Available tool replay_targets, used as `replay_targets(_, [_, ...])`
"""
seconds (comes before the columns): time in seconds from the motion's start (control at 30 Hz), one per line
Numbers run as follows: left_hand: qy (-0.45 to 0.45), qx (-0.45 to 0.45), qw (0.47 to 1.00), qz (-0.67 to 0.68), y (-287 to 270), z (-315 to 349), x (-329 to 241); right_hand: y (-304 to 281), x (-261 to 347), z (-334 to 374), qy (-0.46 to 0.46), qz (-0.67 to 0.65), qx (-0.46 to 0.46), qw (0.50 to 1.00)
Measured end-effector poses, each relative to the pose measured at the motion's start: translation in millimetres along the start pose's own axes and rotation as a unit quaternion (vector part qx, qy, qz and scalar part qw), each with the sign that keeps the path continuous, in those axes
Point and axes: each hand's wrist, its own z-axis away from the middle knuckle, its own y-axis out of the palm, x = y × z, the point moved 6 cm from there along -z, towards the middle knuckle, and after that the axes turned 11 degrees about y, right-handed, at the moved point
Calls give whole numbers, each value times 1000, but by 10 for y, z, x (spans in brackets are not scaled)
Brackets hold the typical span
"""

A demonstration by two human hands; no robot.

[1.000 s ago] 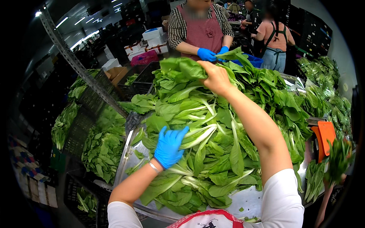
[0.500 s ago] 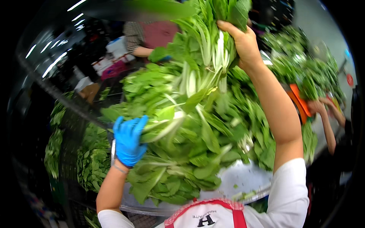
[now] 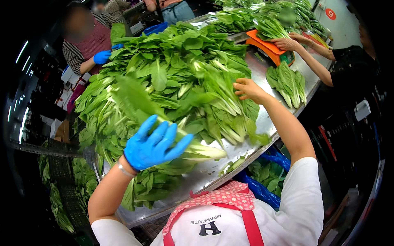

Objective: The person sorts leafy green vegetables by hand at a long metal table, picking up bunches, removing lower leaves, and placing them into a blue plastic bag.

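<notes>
A large heap of leafy greens with white stalks covers the metal table. My left hand, in a blue glove, is spread with its fingers apart over the near side of the heap. A leafy green with a pale stalk lies right beside and partly under it, and a blurred leaf rises just beyond. My bare right hand hovers at the heap's right side, fingers loosely extended and nothing in them. Closest to it lies a bunch of greens with its stalks toward me.
At the right, a co-worker's hands hold greens on an orange scale. A separate bunch lies near that table edge. Across the heap stands another person in blue gloves. Below the front edge is a blue plastic-lined container with greens.
My right hand has let go of the raised bunch of greens and come down to the heap's right side. My left hand's fingers have spread. The view has swung, showing more table at the right.
</notes>
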Motion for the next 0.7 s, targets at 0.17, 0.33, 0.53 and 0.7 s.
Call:
replay_targets(0.17, [18,61,994,87,787,-383,-367,-195,-168,435,-209,53,-92,972])
replay_targets(0.33, [3,151,975,165,1304,-251,-585,0,-567,1102,-248,148,-94,953])
replay_targets(0.53, [-85,162,965,190,1031,1,-466,778,-1116,1484,-328,424,-121,835])
replay_targets(0.7, [-215,61,914,338,387,255,-687,990,-1182,1444,-331,408,-203,826])
